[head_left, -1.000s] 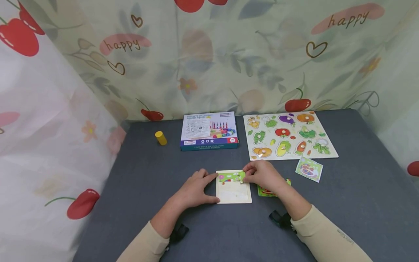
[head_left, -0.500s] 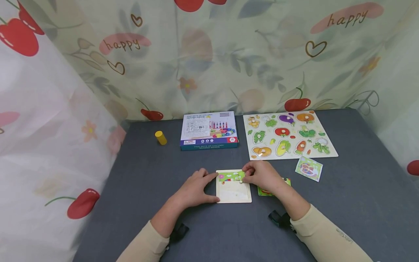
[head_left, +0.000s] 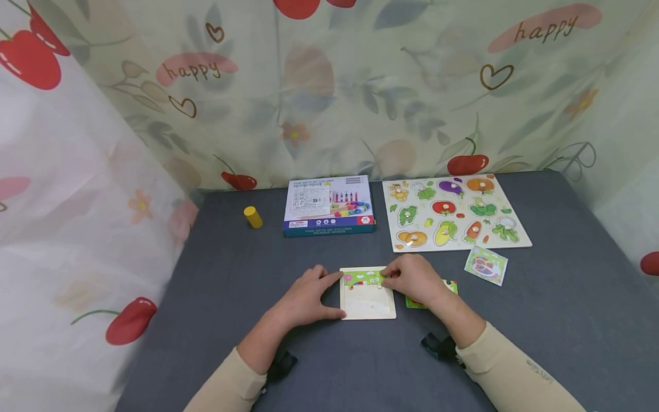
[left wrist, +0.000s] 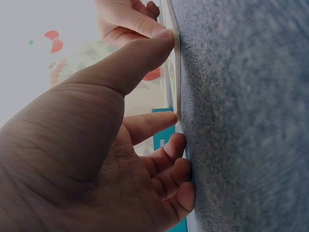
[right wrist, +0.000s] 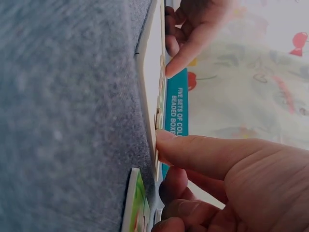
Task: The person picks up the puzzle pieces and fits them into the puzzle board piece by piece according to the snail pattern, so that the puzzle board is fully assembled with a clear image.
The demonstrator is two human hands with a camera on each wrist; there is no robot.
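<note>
Lies as a green strip of puzzle pieces (head_left: 362, 278) along the far inner edge of a pale wooden tray (head_left: 366, 303), long axis left to right, between both hands but nearer the right hand (head_left: 412, 276), with thumb and fingertips pinched on the end piece (head_left: 378, 280), too covered to tell whether seated flush. Looks bright green, with a pink flower at left, small white shapes and knobs along the near side. Braced at the tray's left edge by spread thumb and forefinger of the left hand (head_left: 309, 296), gripping nothing.
</note>
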